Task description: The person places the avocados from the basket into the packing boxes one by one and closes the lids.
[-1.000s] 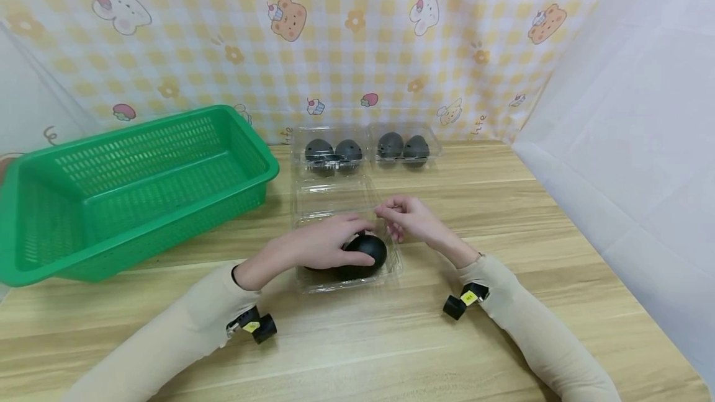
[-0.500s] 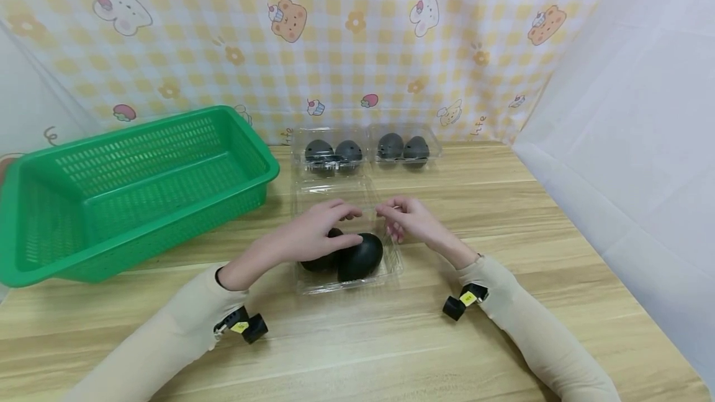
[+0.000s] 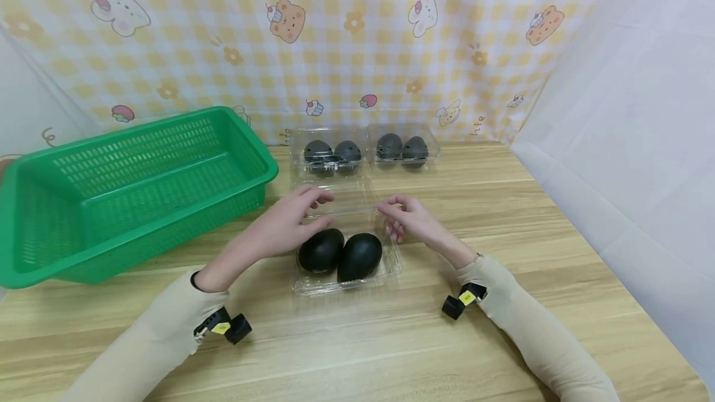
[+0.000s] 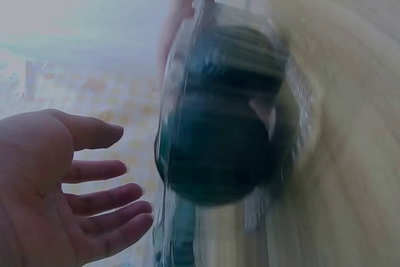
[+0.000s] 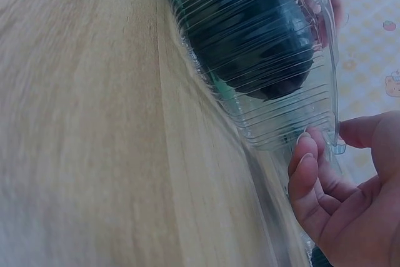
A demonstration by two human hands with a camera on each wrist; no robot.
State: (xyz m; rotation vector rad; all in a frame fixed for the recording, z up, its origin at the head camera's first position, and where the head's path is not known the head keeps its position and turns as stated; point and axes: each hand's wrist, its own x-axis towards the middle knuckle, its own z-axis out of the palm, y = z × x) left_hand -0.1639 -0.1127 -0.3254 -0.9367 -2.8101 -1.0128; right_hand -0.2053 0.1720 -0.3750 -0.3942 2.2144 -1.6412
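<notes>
Two glossy, dark egg-shaped objects, a left one [image 3: 321, 251] and a right one [image 3: 360, 257], lie side by side in a clear plastic clamshell box [image 3: 346, 288]. The box is unfolded, with its lid [image 3: 349, 194] lying away toward the back. My left hand [image 3: 285, 222] hovers at the box's left side with fingers parted and nothing in them; the left wrist view shows it apart from the box. At the right corner near the hinge, my right hand [image 3: 413, 222] pinches the rim between thumb and fingers, seen closer in the right wrist view [image 5: 356, 186].
A green slotted basket [image 3: 162, 228] stands at the left. Behind the unfolded box, two closed clear boxes, a left one [image 3: 301, 135] and a right one [image 3: 432, 141], each hold two dark egg-shaped objects. A checked cloth [image 3: 357, 61] hangs behind the wooden table [image 3: 503, 203].
My left hand has let go of the dark objects and moved left and back, uncovering both. The right hand has stayed at the box's rim.
</notes>
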